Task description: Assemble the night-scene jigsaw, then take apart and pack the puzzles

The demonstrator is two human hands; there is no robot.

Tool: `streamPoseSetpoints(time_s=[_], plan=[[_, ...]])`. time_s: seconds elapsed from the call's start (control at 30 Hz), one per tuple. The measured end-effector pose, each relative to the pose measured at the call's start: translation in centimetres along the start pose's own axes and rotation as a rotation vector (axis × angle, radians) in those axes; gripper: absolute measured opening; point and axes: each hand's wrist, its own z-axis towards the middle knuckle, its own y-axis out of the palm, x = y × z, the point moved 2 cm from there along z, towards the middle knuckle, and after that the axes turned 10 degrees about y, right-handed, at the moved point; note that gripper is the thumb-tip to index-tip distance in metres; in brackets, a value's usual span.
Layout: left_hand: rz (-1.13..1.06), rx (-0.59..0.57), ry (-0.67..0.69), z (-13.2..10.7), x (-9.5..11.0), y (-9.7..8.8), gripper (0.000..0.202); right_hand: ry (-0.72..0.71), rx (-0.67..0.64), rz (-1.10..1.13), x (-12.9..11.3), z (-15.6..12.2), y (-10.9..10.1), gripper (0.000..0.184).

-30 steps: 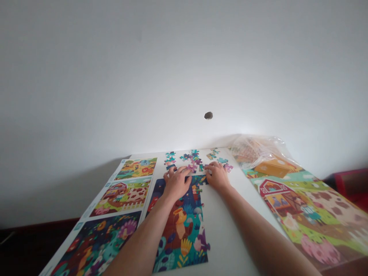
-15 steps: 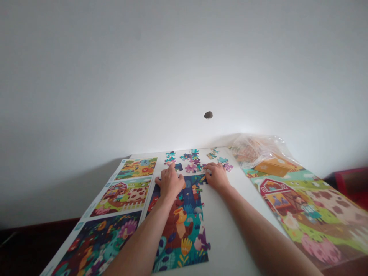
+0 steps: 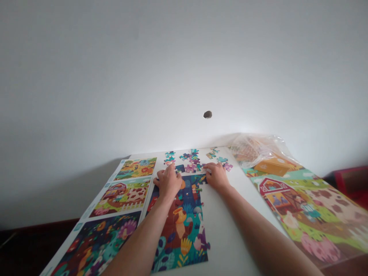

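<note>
My left hand (image 3: 169,183) rests over the upper left part of a partly joined jigsaw puzzle (image 3: 179,222), a dark night forest scene with animals. Its fingers are spread and bent downward, and their tips are partly hidden. Close to its fingertips lies a loose dark blue puzzle piece (image 3: 180,168). At the puzzle's upper right corner is my right hand (image 3: 217,176), with fingers bent and apart. Its thumb is by the jagged edge there, and its fingertips reach toward loose pieces. More loose puzzle pieces (image 3: 190,168), purple and teal, lie beyond both hands.
A printed sheet with three pictures (image 3: 123,197) lies at the left. On the right a farm scene puzzle (image 3: 313,214) covers the table (image 3: 230,234). A clear plastic bag (image 3: 253,147) and an orange box (image 3: 271,167) sit behind it, near the white wall (image 3: 143,76).
My left hand has shifted slightly to the left. The loose dark blue piece beside it sits slightly farther right and nearer the puzzle. My right hand has hardly moved.
</note>
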Motion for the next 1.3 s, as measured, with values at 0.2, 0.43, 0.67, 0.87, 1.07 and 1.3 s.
streamPoseSetpoints(time_s=[0.2,0.43,0.67,0.87,1.07,1.3], plan=[[0.044,-0.04,0.034,-0.1,0.2,-0.2,0.042,-0.008,0.012,-0.011,-0.2,-0.2,-0.2,0.038],[0.065,-0.061,0.217,-0.6,1.3,-0.3,0.037,-0.103,-0.048,-0.035,-0.9,-0.5,-0.1,0.035],[0.019,-0.12,0.401,-0.9,1.9,0.2,0.033,-0.251,-0.171,-0.048,-1.5,-1.0,0.3,0.04],[0.057,-0.091,0.327,-0.7,1.8,0.2,0.034,-0.013,-0.055,-0.131,-0.8,-0.6,-0.1,0.042],[0.023,-0.015,0.274,-0.7,2.0,-0.5,0.027,-0.199,-0.067,-0.012,-1.6,-1.0,-0.3,0.029],[0.019,-0.021,0.25,-0.8,2.0,-0.4,0.028,-0.162,-0.006,-0.064,-1.9,-1.3,0.0,0.024]])
